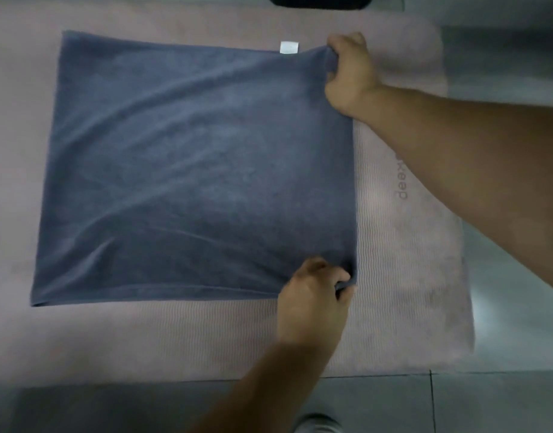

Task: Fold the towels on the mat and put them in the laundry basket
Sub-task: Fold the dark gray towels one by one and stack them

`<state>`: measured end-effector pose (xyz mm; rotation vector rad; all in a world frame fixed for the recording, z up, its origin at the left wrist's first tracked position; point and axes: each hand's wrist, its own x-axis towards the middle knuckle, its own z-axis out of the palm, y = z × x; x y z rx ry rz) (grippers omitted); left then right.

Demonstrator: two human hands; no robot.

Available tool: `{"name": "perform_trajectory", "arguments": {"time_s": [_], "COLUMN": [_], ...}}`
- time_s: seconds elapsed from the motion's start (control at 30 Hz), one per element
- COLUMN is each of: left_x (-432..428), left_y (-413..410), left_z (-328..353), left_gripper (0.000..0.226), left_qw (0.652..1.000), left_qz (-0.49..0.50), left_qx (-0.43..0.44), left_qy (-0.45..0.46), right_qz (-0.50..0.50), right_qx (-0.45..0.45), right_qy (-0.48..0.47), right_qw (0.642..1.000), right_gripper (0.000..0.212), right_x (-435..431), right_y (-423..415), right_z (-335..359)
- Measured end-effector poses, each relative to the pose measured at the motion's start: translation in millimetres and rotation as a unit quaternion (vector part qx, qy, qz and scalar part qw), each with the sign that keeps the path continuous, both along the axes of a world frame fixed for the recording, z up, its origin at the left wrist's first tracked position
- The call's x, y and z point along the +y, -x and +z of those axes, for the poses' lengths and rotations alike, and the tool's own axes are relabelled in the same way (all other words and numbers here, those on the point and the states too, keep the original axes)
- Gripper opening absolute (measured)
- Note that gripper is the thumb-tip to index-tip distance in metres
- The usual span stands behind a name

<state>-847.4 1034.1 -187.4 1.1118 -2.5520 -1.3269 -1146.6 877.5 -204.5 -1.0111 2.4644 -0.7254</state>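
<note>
Flat on the pink mat (pixel 403 276), a blue-grey towel (pixel 200 170), filling the middle of the view and reaching out toward nine o'clock. At one o'clock the right hand (pixel 347 70), fingers curled tight round the far corner, cloth bunched in the grip. At five o'clock the left hand (pixel 314 295), thumb and fingers closed in a pinch on the near corner. Both corners of the three o'clock edge held at once, probably so as to carry that edge over toward nine o'clock in one even fold. Faint creases fanning out from both grips, hence some tension. At twelve o'clock a white label (pixel 289 47) poking past the far hem; beyond it a dark object (pixel 319 1), too cropped to name.
</note>
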Motion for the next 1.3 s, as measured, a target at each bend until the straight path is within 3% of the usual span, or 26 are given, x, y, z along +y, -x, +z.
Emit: {"name": "perform_trajectory", "arguments": {"time_s": [0.1,0.2,0.27,0.33,0.4,0.53,0.67,0.77,0.93,1.13,1.3], "left_x": [8,10,5,-18,-61,-158,-210,-222,-232,-237,-233], "left_y": [6,11,10,2,-19,-96,-178,-212,-217,-226,-224], "left_z": [-9,-7,2,13,17,19,21,18,3,1,4], "left_gripper": [0.014,0.022,0.036,0.04,0.025,0.008,0.006,0.013,0.021,0.02,0.016], "left_qw": [0.999,0.998,0.998,0.995,0.993,0.965,0.978,0.976,0.982,0.962,0.953], "left_qz": [0.006,-0.011,-0.014,0.029,0.098,0.153,0.014,-0.133,-0.139,-0.209,-0.239], "left_qx": [-0.03,-0.045,-0.057,-0.056,-0.066,-0.125,-0.171,-0.118,-0.072,-0.043,-0.051], "left_qy": [0.02,0.036,-0.014,-0.071,-0.005,0.174,0.115,0.125,0.102,0.172,0.18], "right_qz": [0.026,0.034,0.031,0.074,0.162,0.307,0.415,0.423,0.36,0.353,0.383], "right_qx": [0.06,0.069,0.111,0.19,0.203,0.05,-0.08,-0.038,0.032,0.091,0.051], "right_qy": [-0.048,-0.047,-0.053,-0.021,0.04,0.079,0.032,0.008,-0.021,-0.014,-0.024], "right_qw": [0.997,0.996,0.992,0.979,0.965,0.947,0.906,0.905,0.932,0.931,0.922], "right_gripper": [0.055,0.066,0.066,0.055,0.035,0.014,0.009,0.015,0.022,0.012,0.02], "right_x": [8,16,22,32,39,32,50,79,100,102,111], "right_y": [5,-2,-18,-45,-77,-156,-236,-263,-289,-298,-303], "right_z": [-6,-5,-1,4,6,14,18,3,2,4,4]}}
